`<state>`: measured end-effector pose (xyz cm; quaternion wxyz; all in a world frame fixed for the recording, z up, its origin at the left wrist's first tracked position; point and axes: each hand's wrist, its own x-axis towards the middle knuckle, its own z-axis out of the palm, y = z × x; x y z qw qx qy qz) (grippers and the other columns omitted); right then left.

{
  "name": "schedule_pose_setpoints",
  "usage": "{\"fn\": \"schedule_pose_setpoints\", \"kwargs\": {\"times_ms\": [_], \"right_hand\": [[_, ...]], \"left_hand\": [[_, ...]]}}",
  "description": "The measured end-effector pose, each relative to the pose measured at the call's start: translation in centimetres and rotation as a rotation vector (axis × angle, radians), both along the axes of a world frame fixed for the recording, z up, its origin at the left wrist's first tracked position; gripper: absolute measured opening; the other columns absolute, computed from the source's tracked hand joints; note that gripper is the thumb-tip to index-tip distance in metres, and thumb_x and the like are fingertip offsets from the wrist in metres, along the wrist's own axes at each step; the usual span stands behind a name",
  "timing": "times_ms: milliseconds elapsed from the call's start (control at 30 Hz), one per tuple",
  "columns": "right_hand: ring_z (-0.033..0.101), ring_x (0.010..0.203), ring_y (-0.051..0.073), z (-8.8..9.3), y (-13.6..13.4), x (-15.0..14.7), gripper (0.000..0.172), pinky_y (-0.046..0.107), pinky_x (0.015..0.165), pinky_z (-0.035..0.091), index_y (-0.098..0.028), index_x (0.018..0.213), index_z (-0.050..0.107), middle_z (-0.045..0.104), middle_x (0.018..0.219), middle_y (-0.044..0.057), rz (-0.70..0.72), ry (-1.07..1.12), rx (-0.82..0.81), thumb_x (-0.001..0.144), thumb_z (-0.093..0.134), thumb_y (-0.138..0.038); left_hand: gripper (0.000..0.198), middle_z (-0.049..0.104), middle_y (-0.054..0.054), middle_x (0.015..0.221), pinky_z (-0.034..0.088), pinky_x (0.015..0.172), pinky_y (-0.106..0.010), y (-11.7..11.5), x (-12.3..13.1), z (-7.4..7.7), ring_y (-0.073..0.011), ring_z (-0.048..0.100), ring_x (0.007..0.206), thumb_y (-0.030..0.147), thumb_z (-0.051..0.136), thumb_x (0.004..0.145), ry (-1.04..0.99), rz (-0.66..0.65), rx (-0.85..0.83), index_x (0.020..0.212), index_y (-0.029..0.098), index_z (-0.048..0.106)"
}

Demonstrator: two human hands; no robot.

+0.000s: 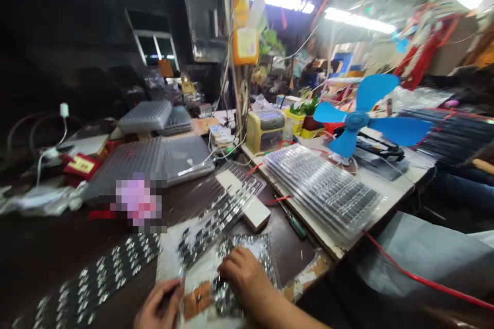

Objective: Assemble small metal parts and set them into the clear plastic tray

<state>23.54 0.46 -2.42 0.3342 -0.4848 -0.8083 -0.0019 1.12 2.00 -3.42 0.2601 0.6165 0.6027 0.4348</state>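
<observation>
My left hand point(159, 306) sits at the bottom edge, fingers curled round a thin dark tool whose tip points up toward a clear tray of small metal parts point(216, 221). My right hand point(241, 275) rests palm down, fingers bent, on a heap of small shiny metal parts point(250, 249) lying on a plastic sheet. Whether it grips any of them is hidden. A dark strip holding rows of shiny parts point(96, 277) lies to the left of both hands.
A stack of clear trays with dark parts point(322, 190) lies on a white board to the right. A blue fan point(366, 115), a yellow counting machine point(265, 131), a green-handled screwdriver point(295, 223) and grey tray stacks point(146, 115) stand behind. A red cable point(417, 277) crosses the lower right.
</observation>
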Motion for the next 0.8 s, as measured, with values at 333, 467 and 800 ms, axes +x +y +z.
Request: {"fn": "schedule_pose_setpoints", "kwargs": {"times_ms": [333,467,800], "right_hand": [[0.055,0.089,0.019,1.1,0.4,0.0,0.014,0.036,0.081,0.045,-0.021,0.095,0.063,0.065,0.092,0.006,0.080,0.203,-0.206,0.092,0.049,-0.021],[0.055,0.089,0.020,1.3,0.1,0.1,0.016,0.037,0.080,0.046,-0.021,0.096,0.063,0.065,0.092,0.006,0.083,0.180,-0.206,0.093,0.048,-0.023],[0.055,0.089,0.019,1.4,0.2,0.0,0.014,0.034,0.080,0.046,-0.021,0.097,0.063,0.065,0.092,0.005,0.077,0.168,-0.191,0.092,0.050,-0.020]], "left_hand": [[0.012,0.067,-0.005,0.086,0.049,0.068,-0.025,-0.4,1.7,3.3,-0.0159,0.062,0.081,0.024,0.060,0.084,0.070,-0.229,0.035,0.086,0.019,0.071],[0.012,0.066,-0.004,0.084,0.048,0.074,-0.028,-2.0,2.5,2.7,-0.0159,0.060,0.081,0.025,0.063,0.083,0.170,-0.327,0.096,0.091,0.022,0.071],[0.010,0.067,-0.004,0.084,0.048,0.077,-0.030,-1.8,2.6,2.2,-0.0169,0.060,0.082,0.023,0.064,0.083,0.259,-0.333,0.075,0.089,0.021,0.072]]}}
